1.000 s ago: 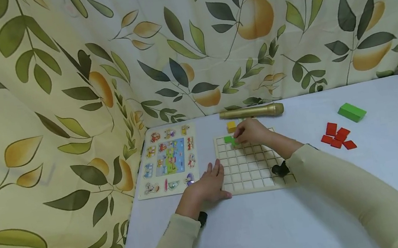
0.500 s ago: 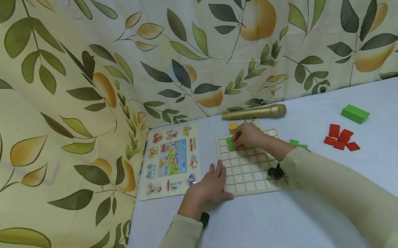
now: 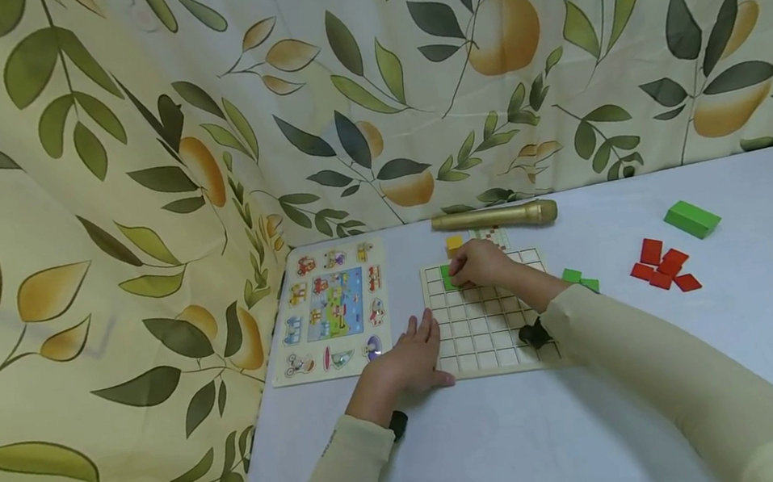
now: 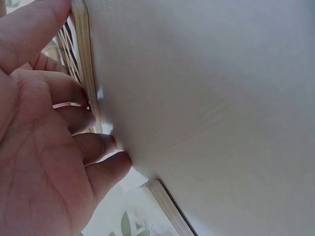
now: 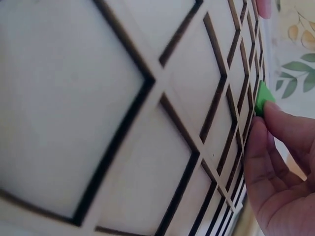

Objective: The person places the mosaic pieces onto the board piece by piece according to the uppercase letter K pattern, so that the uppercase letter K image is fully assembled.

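A wooden grid board [image 3: 494,333] lies on the white table. My right hand [image 3: 485,263] is over its upper left part, with thumb and fingers pinching a green square tile [image 5: 263,98] close to the grid. Green also shows at the fingertips in the head view, though the hand hides part of it. My left hand [image 3: 409,358] rests at the board's left edge with its fingers spread. In the left wrist view, the left fingers [image 4: 106,169] touch the table beside the board's side.
Loose green tiles [image 3: 580,281], several red tiles [image 3: 661,262] and a green block [image 3: 693,218] lie to the right. A yellow block [image 3: 455,244], a patterned card [image 3: 492,238] and a gold microphone [image 3: 493,217] lie behind the board. A picture puzzle [image 3: 332,305] is on the left.
My right hand has shifted slightly with the green tile, and its forearm has drawn aside from the loose green tiles on the right. The left hand stays at the board's edge.
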A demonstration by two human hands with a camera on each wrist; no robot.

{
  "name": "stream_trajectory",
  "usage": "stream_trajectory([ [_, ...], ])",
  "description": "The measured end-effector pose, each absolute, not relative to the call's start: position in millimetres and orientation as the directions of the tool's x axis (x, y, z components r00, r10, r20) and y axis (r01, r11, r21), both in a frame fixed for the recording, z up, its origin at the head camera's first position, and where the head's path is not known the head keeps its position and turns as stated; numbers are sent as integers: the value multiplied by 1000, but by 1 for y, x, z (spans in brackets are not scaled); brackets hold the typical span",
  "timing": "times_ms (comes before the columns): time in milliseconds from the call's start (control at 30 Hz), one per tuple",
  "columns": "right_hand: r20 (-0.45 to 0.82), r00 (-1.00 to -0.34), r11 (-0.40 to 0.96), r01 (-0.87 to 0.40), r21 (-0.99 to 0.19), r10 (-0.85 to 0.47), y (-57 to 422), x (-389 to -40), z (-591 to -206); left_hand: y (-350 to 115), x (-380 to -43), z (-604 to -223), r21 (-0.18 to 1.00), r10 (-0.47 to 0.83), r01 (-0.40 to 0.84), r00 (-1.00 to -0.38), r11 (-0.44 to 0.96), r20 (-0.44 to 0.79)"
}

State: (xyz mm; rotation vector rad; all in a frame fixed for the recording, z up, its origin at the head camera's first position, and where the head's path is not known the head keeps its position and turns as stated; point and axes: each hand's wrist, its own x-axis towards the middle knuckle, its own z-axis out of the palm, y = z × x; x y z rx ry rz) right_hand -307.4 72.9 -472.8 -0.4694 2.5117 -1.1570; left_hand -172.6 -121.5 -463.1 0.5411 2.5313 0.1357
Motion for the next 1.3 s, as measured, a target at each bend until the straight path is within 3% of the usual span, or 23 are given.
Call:
stream_trajectory([
  [400, -136, -896, 680, -214, -701, -422, 76, -306, -469, -114, -173, -455, 175, 398, 360, -771, 916, -498],
  [833, -175, -893, 623, -139, -770, -415, 91, -294, -472, -109, -167, -461, 209, 417, 362, -764, 909, -493],
  [1300, -119, -905, 661, -204, -722, -408, 134, -289, -441, -121, -168, -462, 221, 407, 342, -781, 913, -473],
])
